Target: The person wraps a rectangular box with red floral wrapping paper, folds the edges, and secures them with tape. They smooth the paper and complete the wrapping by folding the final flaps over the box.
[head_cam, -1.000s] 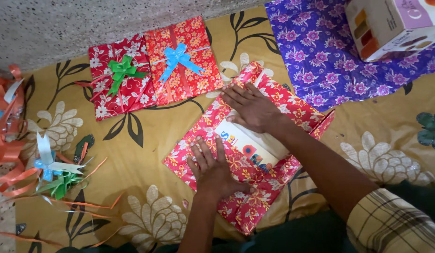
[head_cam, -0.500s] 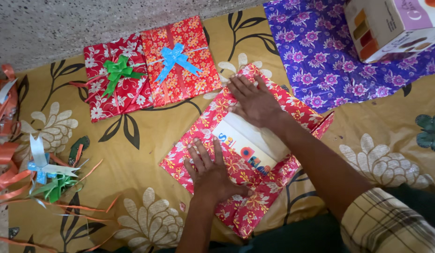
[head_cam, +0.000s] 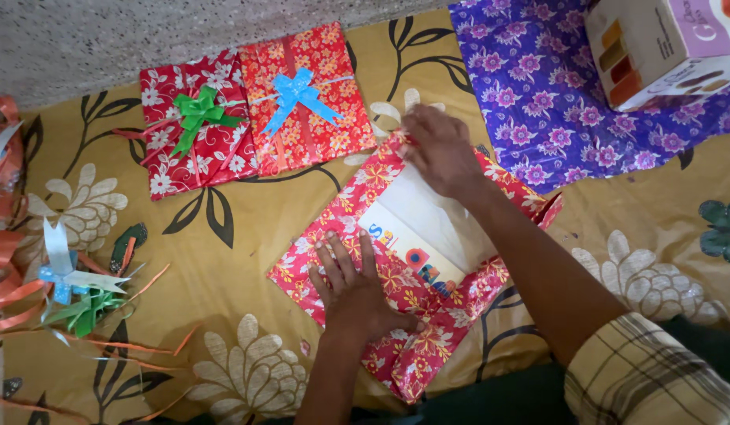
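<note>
left hand point(head_cam: 357, 291) fingers flat on red wrapping paper point(head_cam: 396, 346) | right hand point(head_cam: 439, 153) fingers pinch far edge

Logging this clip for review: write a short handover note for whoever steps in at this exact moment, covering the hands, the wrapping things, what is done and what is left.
Left hand: flat on the near flap of the red paper, pressing it onto the book.
Right hand: at the far flap's edge, fingers on the paper.
Book: lying on the open sheet on the yellow cloth, middle uncovered.
Done: two wrapped gifts, green bow and blue bow, lie side by side beyond.
Left: flaps not closed, no bow on. Spare bows sit at far left; purple paper lies under a carton.
</note>
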